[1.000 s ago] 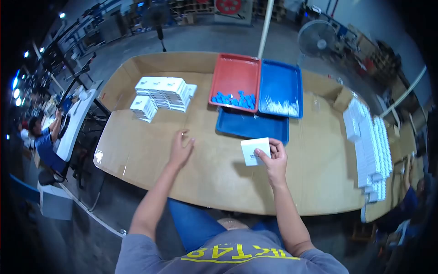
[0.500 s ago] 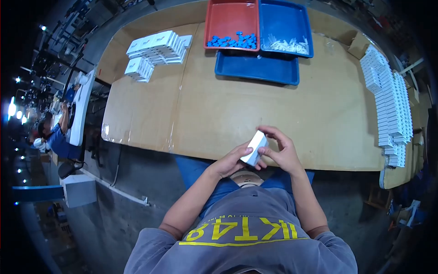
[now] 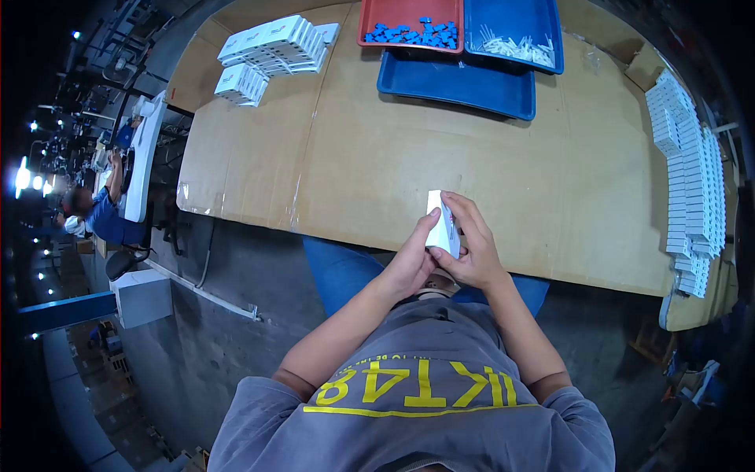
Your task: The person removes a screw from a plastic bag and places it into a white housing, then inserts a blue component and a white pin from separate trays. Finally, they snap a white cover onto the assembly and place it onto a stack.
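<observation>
A small white box-shaped piece is held between both hands, just over the table's near edge and close to my body. My left hand grips it from the left, thumb lying along its face. Around its right side wrap the fingers of my right hand, with the thumb at the lower end. Faint dark marking shows on its right face, too small to read. My palms hide the lower part of the piece.
On the cardboard-covered table stand white boxes stacked at the far left. A red tray holds blue parts; a blue tray holds whitish sticks. Before them lies another blue tray. White pieces line the right edge. A person sits far left.
Both hands have turned the white piece more upright and closed further around it. The view has shifted, so the trays and stacks appear higher in the picture.
</observation>
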Demonstrator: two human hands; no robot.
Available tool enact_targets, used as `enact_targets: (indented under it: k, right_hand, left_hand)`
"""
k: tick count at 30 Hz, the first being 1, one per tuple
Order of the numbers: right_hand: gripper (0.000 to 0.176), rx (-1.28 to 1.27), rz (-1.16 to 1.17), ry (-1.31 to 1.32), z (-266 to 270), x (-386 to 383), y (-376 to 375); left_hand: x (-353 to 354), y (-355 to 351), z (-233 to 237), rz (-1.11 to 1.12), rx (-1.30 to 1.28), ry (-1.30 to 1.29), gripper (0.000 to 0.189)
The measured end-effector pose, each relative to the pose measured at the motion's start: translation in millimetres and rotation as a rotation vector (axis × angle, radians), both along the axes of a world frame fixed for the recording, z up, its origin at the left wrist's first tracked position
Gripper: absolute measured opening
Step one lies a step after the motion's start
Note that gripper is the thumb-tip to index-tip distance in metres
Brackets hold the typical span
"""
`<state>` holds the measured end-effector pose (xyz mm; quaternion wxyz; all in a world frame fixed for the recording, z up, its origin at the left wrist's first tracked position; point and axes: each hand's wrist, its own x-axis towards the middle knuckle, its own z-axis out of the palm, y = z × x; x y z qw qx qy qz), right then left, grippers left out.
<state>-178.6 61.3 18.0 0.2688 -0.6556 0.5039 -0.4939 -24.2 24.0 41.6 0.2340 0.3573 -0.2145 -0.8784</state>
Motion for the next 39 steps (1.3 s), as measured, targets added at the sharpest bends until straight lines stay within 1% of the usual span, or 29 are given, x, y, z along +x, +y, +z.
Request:
enact_targets:
  k: [3,5,6,8,11,14,18,23,26,30,33,36,39]
  right_hand:
    - [0.077,-0.006,-0.048,-0.068,-4,0,1]
    - [0.077,-0.052,-0.085,-0.044,-12,0,-1]
    - [0.077,-0.076,-0.101,-0.032,-15,0,-1]
    - [0.077,-0.077,-0.104,-0.013,-16,0,-2]
    - [0.078,-0.096,-0.080,-0.006,-19,0,-4]
    - [0.077,-0.109,-0.053,-0.039,-16,3,-6]
    - [0.077,-0.139,-0.031,-0.015,-17,4,-12]
    - [0.076,-0.213,-0.075,0.017,-24,9,-15]
    - [0.076,-0.249,-0.091,0.004,-27,13,-16]
    - [0.075,-0.273,-0.102,0.004,-28,15,-14]
    - [0.075,-0.257,-0.098,-0.010,-25,17,-12]
    - [0.080,-0.216,-0.074,0.007,-23,16,-10]
    - [0.074,-0.262,-0.086,0.008,-26,17,-12]
  left_hand:
    - [-7,-1,5,-0.007,0.004,-0.020,0.062]
    - [-12,1,11,-0.011,-0.002,-0.035,0.064]
    - [-15,1,11,0.012,0.000,-0.039,0.061]
    - [-20,1,11,0.060,0.004,-0.047,0.057]
    - [-22,3,12,0.102,0.011,-0.080,0.057]
    - [-19,4,10,0.079,0.002,-0.135,0.056]
    - [-17,4,13,0.135,0.003,-0.118,0.052]
    - [-15,1,11,0.164,-0.029,-0.096,0.049]
    - [-20,1,21,0.213,0.012,-0.139,0.046]
    - [-17,3,22,0.158,-0.038,-0.192,0.042]
    - [-17,3,20,0.162,-0.042,-0.190,0.042]
    - [-17,4,16,0.175,-0.031,-0.183,0.044]
    - [-17,5,14,0.181,-0.021,-0.174,0.046]
